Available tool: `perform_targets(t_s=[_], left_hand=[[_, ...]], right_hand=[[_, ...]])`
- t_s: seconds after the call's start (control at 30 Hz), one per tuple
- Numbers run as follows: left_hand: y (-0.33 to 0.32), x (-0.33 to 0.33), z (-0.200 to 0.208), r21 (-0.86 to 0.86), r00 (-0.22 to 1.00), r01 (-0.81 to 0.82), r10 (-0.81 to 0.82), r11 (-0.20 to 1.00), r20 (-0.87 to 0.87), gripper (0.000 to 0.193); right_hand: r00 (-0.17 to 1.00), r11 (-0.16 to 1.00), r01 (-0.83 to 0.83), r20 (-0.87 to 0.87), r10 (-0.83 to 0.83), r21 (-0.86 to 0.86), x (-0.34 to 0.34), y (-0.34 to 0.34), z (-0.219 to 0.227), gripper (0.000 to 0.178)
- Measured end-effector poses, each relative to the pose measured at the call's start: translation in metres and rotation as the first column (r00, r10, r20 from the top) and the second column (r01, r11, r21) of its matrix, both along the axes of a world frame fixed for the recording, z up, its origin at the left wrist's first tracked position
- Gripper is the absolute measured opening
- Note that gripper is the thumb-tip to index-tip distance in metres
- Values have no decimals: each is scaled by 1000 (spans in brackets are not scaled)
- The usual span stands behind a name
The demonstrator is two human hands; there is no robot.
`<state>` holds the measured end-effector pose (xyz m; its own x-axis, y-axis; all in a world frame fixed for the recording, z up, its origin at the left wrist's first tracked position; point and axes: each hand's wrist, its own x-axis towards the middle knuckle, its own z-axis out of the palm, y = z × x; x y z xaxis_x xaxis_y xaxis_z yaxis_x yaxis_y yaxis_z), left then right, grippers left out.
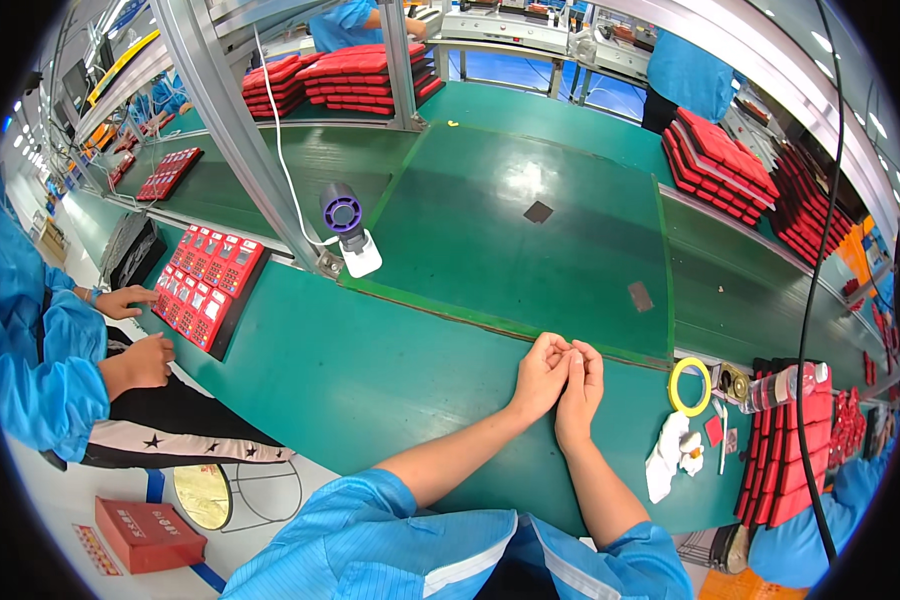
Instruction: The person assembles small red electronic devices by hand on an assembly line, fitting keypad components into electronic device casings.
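Observation:
My left hand [543, 378] and my right hand [580, 392] meet over the near edge of the green work surface [400, 380]. Their fingers are curled in and press against each other at the tips. Whatever may lie between them is hidden by the fingers. Just beyond sits the green mat [470, 240] with its bright green taped border. To the right of my hands are a yellow tape roll [689, 387], a crumpled white cloth [667, 457] and a small red square piece [714, 431].
A small purple-rimmed fan [342, 213] stands by the metal post. On the left, a co-worker's hands [140, 350] are near a tray of red devices [208, 285]. Stacked red trays [785, 440] and a clear bottle [780, 387] stand right. A black cable [818, 270] hangs down.

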<state>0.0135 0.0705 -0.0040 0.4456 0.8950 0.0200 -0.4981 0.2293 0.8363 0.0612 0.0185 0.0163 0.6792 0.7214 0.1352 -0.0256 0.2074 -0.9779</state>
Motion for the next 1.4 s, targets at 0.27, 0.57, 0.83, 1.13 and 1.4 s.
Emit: perform_targets(t_s=[0.27, 0.57, 0.83, 1.13, 1.4], left_hand=[[4, -5, -3, 15, 997, 27, -26, 1000, -79, 7], [9, -6, -2, 20, 997, 32, -30, 999, -73, 7], [8, -10, -1, 22, 994, 52, -50, 998, -98, 8], [11, -10, 3, 11, 998, 24, -23, 1000, -59, 7], [15, -17, 6, 9, 998, 31, -30, 999, -57, 7]], right_hand=[[999, 998, -38, -2, 38, -40, -1, 1, 3, 21], [998, 999, -48, -43, 47, -21, -1, 7, 1, 20], [997, 998, -52, -58, 50, -23, -6, 7, 6, 19], [998, 999, -33, -50, 32, -30, -9, 12, 7, 19], [999, 999, -20, -39, 19, -46, -13, 16, 9, 20]])
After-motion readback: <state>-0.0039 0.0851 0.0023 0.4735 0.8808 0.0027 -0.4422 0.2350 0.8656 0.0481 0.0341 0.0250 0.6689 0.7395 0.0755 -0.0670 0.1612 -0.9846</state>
